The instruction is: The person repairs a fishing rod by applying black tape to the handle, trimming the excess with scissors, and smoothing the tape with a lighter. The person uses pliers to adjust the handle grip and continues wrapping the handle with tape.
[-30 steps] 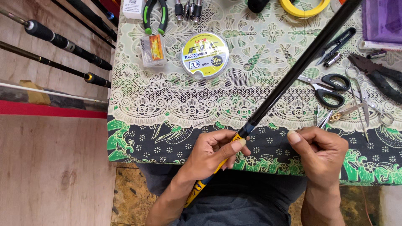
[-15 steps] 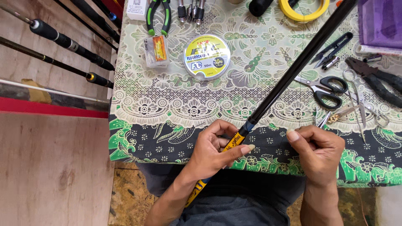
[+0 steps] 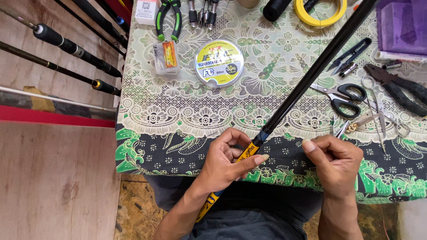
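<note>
While lying diagonally across the patterned surface (image 3: 178, 133), black fishing rod (image 3: 307, 80) gripped at its yellow-banded butt section by left hand (image 3: 227, 160), fingers wrapped around it. Right hand (image 3: 336, 162) just beside rod, fingers curled closed; contents indiscernible. Scissors (image 3: 342, 95) near right hand.

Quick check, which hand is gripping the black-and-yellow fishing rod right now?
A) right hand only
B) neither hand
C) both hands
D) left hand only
D: the left hand is wrapped around the rod at its yellow section, while the right hand is curled up beside the rod, apart from it, over the edge of the patterned tablecloth.
</note>
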